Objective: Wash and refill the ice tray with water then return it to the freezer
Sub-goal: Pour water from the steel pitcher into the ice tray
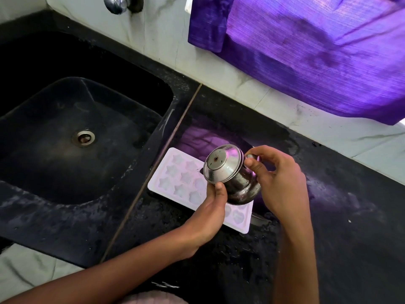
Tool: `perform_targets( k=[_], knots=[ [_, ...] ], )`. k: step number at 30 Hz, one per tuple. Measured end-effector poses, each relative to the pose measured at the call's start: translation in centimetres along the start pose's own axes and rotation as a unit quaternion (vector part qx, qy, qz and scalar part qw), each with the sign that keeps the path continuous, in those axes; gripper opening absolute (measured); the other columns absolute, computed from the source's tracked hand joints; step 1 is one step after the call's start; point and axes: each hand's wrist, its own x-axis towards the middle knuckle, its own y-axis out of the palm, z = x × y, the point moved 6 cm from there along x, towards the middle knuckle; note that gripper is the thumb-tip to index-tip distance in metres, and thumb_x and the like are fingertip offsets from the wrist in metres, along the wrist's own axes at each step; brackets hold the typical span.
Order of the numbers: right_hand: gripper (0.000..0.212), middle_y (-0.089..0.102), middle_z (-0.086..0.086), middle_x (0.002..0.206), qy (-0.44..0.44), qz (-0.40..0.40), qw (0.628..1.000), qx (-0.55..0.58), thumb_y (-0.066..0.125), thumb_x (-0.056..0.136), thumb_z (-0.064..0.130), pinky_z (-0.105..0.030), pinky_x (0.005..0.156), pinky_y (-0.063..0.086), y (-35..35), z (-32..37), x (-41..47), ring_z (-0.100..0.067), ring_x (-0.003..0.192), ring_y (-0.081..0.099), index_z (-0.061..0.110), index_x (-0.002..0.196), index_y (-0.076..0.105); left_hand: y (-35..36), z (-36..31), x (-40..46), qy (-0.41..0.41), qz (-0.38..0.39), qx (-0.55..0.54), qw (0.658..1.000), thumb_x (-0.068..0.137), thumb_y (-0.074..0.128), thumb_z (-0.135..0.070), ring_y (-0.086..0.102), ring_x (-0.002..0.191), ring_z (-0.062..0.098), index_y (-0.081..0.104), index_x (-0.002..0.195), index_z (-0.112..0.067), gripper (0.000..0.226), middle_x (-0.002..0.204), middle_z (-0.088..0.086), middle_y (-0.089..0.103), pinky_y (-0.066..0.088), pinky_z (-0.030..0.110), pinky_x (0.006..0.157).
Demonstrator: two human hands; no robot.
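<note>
Both hands tilt a lidded steel kettle point(232, 176) over the white ice tray point(175, 178) lying on the black counter point(328, 216), at 3 o'clock from the sink point(76, 132). Left hand point(210, 207) cups its underside, thumb against the lid; right hand point(278, 178) grips the handle.

One ice tray point(175, 183), one steel kettle point(232, 178), two hands, one sink point(65, 132)

A single head-worn, wide-angle camera looks forward and steeply down from above the person's chest. It sits close over the black speckled stone tabletop point(328, 205), both forearms reaching in from the bottom edge. The black sunken sink point(65, 132) fills the left, the pale marble wall point(157, 40) the top.
</note>
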Motion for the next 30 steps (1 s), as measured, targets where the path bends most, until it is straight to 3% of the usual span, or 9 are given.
perform_targets(
  k=[8,14,20,25,30],
  knots=[
    [0.007,0.064,0.015,0.079,0.001,-0.005,1.0,0.015,0.062,0.088,0.026,-0.034,0.07,0.053,0.0,-0.1,-0.2,-0.007,0.076,0.061,0.032,0.086,0.064,0.0,-0.2,-0.2,0.007,-0.003,0.004,1.0,0.095,0.007,-0.051,0.018,0.117,-0.007,-0.006,0.145,-0.047,0.052,0.13,-0.03,0.02,0.013,0.019,0.1],
    [0.008,0.065,0.008,0.077,-0.001,-0.007,0.999,0.049,0.061,0.091,0.022,-0.042,0.068,0.055,-0.1,-0.3,-0.7,-0.015,0.072,0.062,0.028,0.088,0.065,0.0,-0.7,-0.7,0.019,-0.015,0.016,1.0,0.095,0.007,-0.051,0.018,0.116,-0.007,-0.015,0.142,-0.048,0.053,0.149,-0.022,0.017,0.014,0.019,0.099],
    [0.014,0.065,0.01,0.077,-0.01,-0.015,0.999,0.044,0.057,0.092,0.017,-0.037,0.067,0.055,-0.3,0.1,-1.1,-0.009,0.071,0.061,0.028,0.087,0.064,0.3,-1.0,-1.4,0.036,-0.024,0.012,0.999,0.095,0.009,-0.05,0.019,0.117,-0.008,-0.016,0.141,-0.05,0.052,0.146,-0.024,0.018,0.014,0.017,0.098],
    [0.016,0.067,0.008,0.079,-0.01,-0.007,1.0,0.02,0.054,0.094,0.015,-0.039,0.066,0.054,-0.1,0.4,-1.4,-0.015,0.07,0.061,0.026,0.088,0.064,0.7,-0.8,-2.0,0.036,-0.024,0.003,0.999,0.096,0.009,-0.049,0.017,0.118,-0.008,-0.017,0.141,-0.049,0.053,0.146,-0.025,0.017,0.013,0.017,0.098],
    [0.019,0.066,0.013,0.079,-0.026,0.014,0.999,-0.022,0.052,0.094,0.013,-0.022,0.064,0.047,-0.1,1.2,-1.5,-0.006,0.073,0.059,0.026,0.086,0.063,1.0,0.1,-2.5,0.014,-0.027,0.002,1.0,0.096,0.009,-0.052,0.017,0.136,0.002,-0.018,0.141,-0.049,0.053,0.153,-0.02,0.015,0.014,0.022,0.099]
  ],
)
